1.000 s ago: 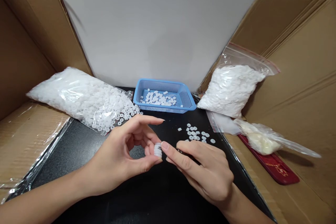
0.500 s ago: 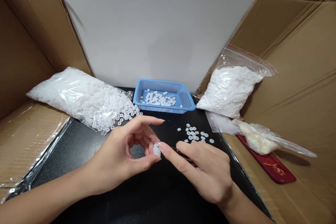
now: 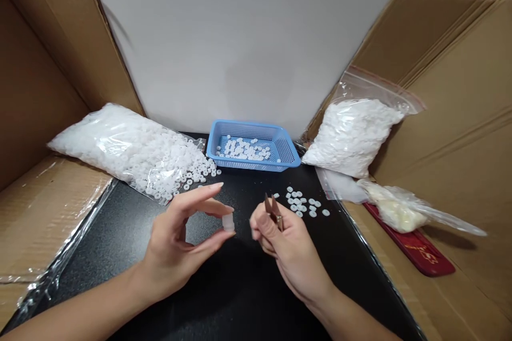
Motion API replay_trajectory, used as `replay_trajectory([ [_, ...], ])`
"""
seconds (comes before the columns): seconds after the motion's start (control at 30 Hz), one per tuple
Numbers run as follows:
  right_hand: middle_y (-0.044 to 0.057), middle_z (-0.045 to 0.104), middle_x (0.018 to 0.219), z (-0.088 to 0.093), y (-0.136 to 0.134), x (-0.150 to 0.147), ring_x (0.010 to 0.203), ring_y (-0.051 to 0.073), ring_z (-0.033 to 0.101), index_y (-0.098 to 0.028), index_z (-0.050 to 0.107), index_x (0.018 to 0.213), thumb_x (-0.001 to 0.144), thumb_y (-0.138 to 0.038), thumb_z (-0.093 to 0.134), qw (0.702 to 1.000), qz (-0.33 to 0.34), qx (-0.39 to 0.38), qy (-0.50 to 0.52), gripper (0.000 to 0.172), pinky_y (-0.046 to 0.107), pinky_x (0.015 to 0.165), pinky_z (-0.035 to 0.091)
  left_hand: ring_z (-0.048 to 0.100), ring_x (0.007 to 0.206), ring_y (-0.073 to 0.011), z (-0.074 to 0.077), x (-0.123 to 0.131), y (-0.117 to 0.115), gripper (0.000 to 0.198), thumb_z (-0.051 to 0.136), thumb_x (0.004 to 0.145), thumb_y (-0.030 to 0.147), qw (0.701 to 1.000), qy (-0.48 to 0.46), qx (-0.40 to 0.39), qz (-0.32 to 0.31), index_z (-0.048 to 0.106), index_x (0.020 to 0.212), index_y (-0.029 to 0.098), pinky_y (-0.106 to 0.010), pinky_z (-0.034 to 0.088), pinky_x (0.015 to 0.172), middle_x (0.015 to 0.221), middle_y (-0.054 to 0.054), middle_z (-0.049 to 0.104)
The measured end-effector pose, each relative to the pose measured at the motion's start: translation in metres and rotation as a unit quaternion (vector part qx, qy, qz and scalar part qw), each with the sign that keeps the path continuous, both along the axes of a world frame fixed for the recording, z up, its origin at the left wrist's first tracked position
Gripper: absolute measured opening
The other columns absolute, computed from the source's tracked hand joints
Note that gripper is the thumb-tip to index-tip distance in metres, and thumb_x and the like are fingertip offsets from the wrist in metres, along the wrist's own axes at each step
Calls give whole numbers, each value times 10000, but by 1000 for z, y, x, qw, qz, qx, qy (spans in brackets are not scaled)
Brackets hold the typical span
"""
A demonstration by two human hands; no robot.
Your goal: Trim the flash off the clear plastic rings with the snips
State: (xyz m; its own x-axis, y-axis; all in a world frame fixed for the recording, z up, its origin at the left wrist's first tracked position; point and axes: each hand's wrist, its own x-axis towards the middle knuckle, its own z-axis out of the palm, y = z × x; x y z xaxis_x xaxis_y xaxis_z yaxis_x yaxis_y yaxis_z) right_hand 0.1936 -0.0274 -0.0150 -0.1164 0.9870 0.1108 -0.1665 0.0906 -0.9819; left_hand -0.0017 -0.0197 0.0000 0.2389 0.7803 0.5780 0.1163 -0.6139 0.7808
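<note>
Left hand (image 3: 176,248) palm-inward, thumb and fingers pinched, forefinger outstretched, right hand (image 3: 290,250) curled closed just beside

The matte black tabletop (image 3: 240,287) carries a blue perforated plastic basket (image 3: 256,166) at its far edge, a large clear bag of white plastic rings (image 3: 132,149) spilling open on its left, a bulging zip bag of white pieces (image 3: 352,136) at far right, and a scatter of loose white rings (image 3: 302,202) near the basket.
</note>
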Motion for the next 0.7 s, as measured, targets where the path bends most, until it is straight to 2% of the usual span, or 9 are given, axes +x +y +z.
replay_trajectory([
  [0.07,-16,588,757,-2,-5,-9,477,42,277,-177,610,908,824,-522,762,998,18,-32,52,386,195,414,237,740,916,-182,-5,2,3,756,777,793,5,998,12,57,-1,506,1432,304,-329,579,896,987,-22,757],
  [0.13,-9,621,835,-1,-8,-16,514,42,313,-189,641,955,726,-456,866,996,12,-54,66,417,198,457,265,735,875,-181,-10,6,6,746,752,796,-21,990,32,136,-2,504,1448,245,-308,591,828,989,-51,760],
  [0.3,-91,399,583,-3,-8,-21,524,61,258,-177,660,785,649,-412,919,994,-25,-88,58,376,211,480,248,665,762,-176,-17,13,11,695,682,846,-30,964,91,251,-13,489,1484,168,-281,579,660,929,-86,760],
  [0.4,-50,516,625,-4,-4,-12,538,78,346,-173,687,761,683,-414,894,997,-34,-63,15,326,222,486,310,673,783,-183,-17,14,8,724,707,855,12,964,105,241,-40,474,1506,227,-283,589,691,913,-65,761],
  [0.47,-21,600,672,-3,-1,-3,545,90,416,-179,720,769,718,-386,875,999,-41,-13,-18,263,226,485,349,703,852,-188,-15,13,6,748,776,829,80,985,70,147,-61,496,1488,298,-284,595,774,983,-53,767],
  [0.53,6,663,734,-1,2,6,580,110,515,-189,752,787,761,-364,852,997,-33,51,-52,204,231,504,410,718,918,-186,-11,14,5,657,801,831,168,997,-12,-32,-62,558,1414,351,-285,590,839,1050,-36,752],
  [0.57,17,686,764,0,4,10,613,123,569,-193,765,798,784,-353,841,993,-21,87,-71,178,236,529,447,720,926,-179,-9,14,6,581,791,847,198,986,-60,-141,-61,587,1366,359,-282,589,842,1057,-27,742],
  [0.63,34,719,809,1,5,15,692,144,654,-194,784,839,825,-319,815,980,10,164,-114,130,243,600,511,725,869,-166,-6,16,8,526,810,833,244,926,-135,-335,-110,605,1310,329,-266,589,780,1021,-20,737],
  [0.7,44,734,840,0,5,18,745,146,691,-190,792,892,859,-276,785,961,35,233,-148,92,240,662,544,714,770,-141,-4,17,10,595,869,767,265,855,-169,-460,-171,604,1299,268,-238,569,737,907,-14,748],
])
